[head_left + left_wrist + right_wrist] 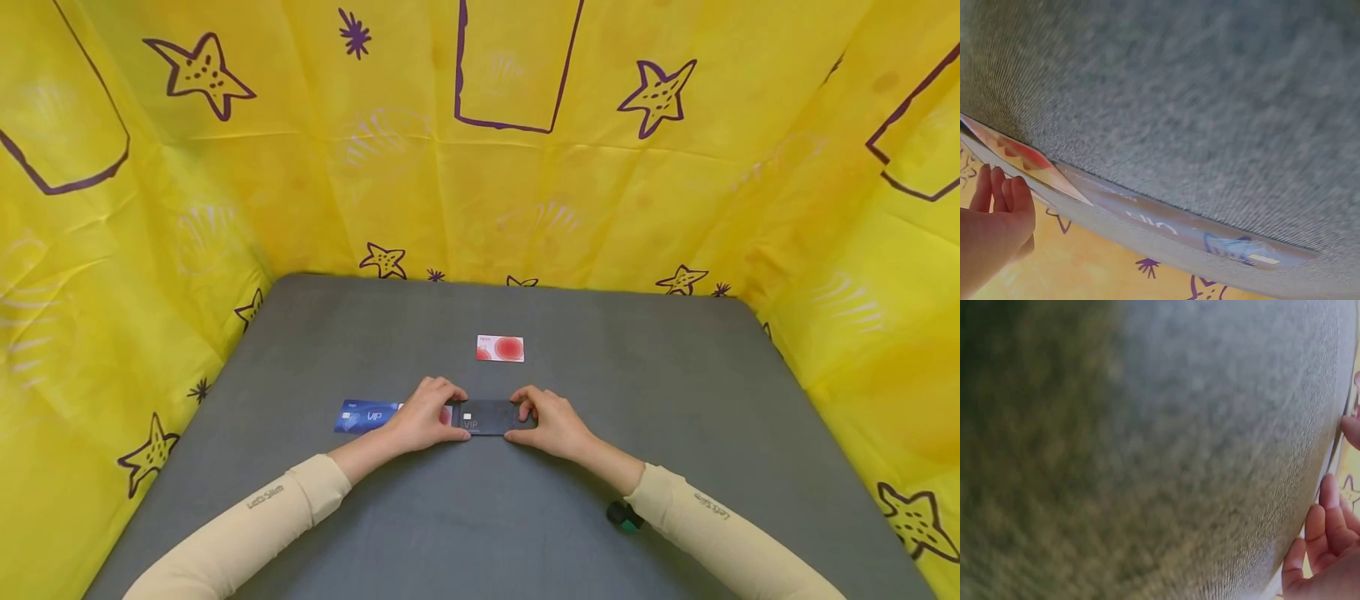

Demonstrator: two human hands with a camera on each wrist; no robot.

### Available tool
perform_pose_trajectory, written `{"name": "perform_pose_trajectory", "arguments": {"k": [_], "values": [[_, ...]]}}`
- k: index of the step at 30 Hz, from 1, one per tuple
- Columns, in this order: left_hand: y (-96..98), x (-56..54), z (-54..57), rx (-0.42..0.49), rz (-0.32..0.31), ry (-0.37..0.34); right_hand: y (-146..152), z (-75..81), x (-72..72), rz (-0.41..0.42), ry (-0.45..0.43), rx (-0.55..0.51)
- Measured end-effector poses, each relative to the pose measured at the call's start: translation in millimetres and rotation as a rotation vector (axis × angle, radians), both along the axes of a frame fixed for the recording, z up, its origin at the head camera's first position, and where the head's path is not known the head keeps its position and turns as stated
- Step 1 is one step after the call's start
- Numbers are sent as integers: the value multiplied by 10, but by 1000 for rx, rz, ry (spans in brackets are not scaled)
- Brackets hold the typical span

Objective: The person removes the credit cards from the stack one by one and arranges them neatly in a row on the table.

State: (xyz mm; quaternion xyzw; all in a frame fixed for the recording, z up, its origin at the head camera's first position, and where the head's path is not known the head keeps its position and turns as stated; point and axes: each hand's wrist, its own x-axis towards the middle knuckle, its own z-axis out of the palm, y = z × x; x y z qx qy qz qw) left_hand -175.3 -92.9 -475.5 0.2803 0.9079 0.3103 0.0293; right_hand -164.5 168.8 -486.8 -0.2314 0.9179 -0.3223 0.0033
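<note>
Nearest are two cream sleeves, with the left sleeve (247, 525) behind the left hand and the right sleeve (727, 533) behind the right hand. Both have dark writing on them. By the cuff behind the right hand is a small black and green thing (625, 517). Under it all is a gray table (480, 517).

The left hand (427, 415) and the right hand (558, 423) hold a black card (487, 419) between them. The left hand pinches its left end, with the thumb on the near edge and fingers on the far edge. The right hand pinches its right end the same way. The black card has "VIP" and a little white square on it, close to the left hand's fingertips.

A red and white card (446, 415) peeks out from under the left hand, and most of it is hidden there. On the left side of the left hand, a blue card (367, 415) with "VIP" on it lies flat. It meets the red and white card, but I cannot tell if they overlap.

Past both hands, and between them, a pink and red card (500, 348) lies flat. Farthest off hangs a yellow cloth (480, 208) with purple stars.
</note>
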Motion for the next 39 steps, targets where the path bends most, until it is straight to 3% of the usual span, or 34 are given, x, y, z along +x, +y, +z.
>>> {"name": "perform_pose_trajectory", "arguments": {"k": [15,39], "values": [[-37,54,57,-29,-2,-72,-48,73,87,-3,11,56],[-82,88,20,-28,7,-88,-74,64,127,-1,3,70]]}}
